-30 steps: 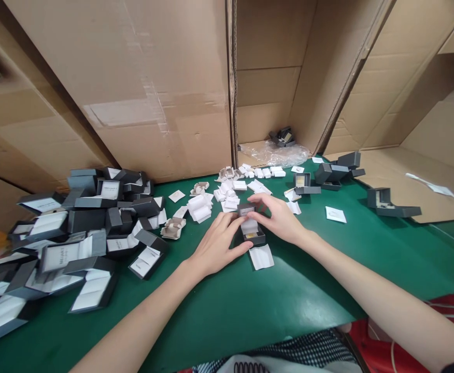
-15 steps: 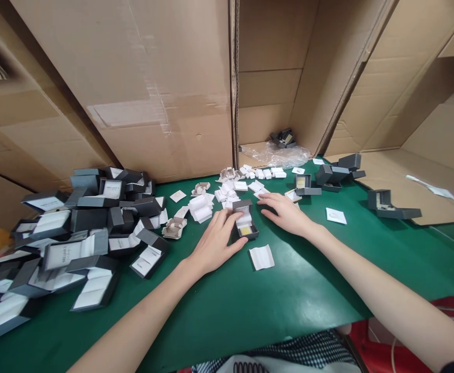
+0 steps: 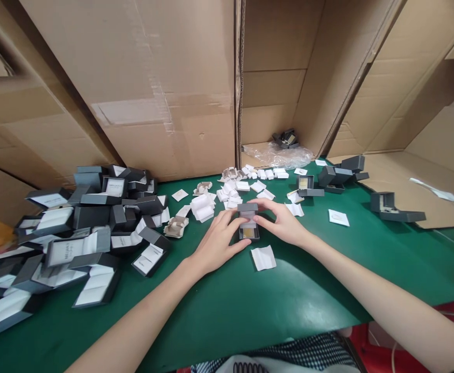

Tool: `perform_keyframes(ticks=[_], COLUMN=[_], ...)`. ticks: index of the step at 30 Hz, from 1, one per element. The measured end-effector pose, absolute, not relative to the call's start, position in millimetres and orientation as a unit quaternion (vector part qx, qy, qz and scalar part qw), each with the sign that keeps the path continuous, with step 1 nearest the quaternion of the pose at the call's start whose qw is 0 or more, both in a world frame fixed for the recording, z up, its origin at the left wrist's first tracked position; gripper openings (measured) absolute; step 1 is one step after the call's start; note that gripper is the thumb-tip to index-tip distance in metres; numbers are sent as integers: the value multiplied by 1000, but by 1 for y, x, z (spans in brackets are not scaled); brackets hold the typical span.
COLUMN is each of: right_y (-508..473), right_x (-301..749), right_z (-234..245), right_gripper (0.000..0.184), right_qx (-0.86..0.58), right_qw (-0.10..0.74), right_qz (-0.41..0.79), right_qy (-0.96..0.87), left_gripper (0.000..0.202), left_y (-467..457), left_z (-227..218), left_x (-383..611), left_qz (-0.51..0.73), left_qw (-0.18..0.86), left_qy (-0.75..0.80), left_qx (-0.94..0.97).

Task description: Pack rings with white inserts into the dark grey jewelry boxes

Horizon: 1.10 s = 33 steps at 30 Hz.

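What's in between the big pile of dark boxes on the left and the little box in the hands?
In the head view, the left hand, a crumpled beige piece and some white papers lie between the pile and the little box.

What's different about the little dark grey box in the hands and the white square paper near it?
The open, dark grey rectangular box has walls and a lid; the creased, white, square paper is thin. The left hand and right hand touch the box; neither touches the paper. Both show white, the box only inside.
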State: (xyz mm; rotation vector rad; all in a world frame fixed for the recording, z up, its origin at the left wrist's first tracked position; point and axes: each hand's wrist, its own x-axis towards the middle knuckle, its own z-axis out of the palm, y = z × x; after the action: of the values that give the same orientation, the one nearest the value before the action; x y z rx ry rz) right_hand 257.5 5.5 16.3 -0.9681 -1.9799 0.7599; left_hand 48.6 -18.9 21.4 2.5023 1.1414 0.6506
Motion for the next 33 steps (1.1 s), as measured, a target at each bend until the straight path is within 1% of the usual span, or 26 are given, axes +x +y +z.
perform_keyframes(ticks=[4, 7, 10, 13, 18, 21, 23, 25, 28, 31, 33], right_y=[5, 9, 11, 13, 14, 14, 15, 15, 14, 14, 13], right_x=[255, 258, 261, 263, 264, 264, 263, 262, 260, 260, 260], right_z=[14, 12, 10, 10, 11, 10, 9, 8, 8, 10, 11], right_gripper=[26, 28, 28, 25, 24, 23, 23, 24, 24, 22, 21], right_qx=[-387, -410, -431, -438, -445, -440, -433, -427, -419, -414, -416], right_qw=[401, 399, 402, 416, 435, 435, 436, 436, 439, 445, 448], right_qz=[333, 332, 322, 312, 310, 312, 317, 320, 320, 317, 312], right_qy=[-761, -750, -741, -733, -719, -721, -723, -725, -728, -728, -728], left_gripper=[22, 19, 24, 34, 38, 41, 43, 43, 42, 54, 55], left_y=[-15, -8, 0, 6, 12, 14, 13, 10, 6, 3, 4], left_z=[30, 35, 34, 27, 19, 22, 25, 24, 15, 6, 4], left_x=[44, 35, 24, 16, 9, 7, 10, 17, 29, 37, 37], left_qz=[270, 318, 324, 294, 246, 251, 259, 244, 185, 157, 164], left_qw=[91, 21, -45, -80, -99, -145, -165, -155, -93, -16, 20], left_qy=[393, 444, 515, 554, 580, 589, 564, 509, 432, 427, 439], left_qx=[874, 838, 792, 775, 771, 755, 767, 811, 878, 890, 883])
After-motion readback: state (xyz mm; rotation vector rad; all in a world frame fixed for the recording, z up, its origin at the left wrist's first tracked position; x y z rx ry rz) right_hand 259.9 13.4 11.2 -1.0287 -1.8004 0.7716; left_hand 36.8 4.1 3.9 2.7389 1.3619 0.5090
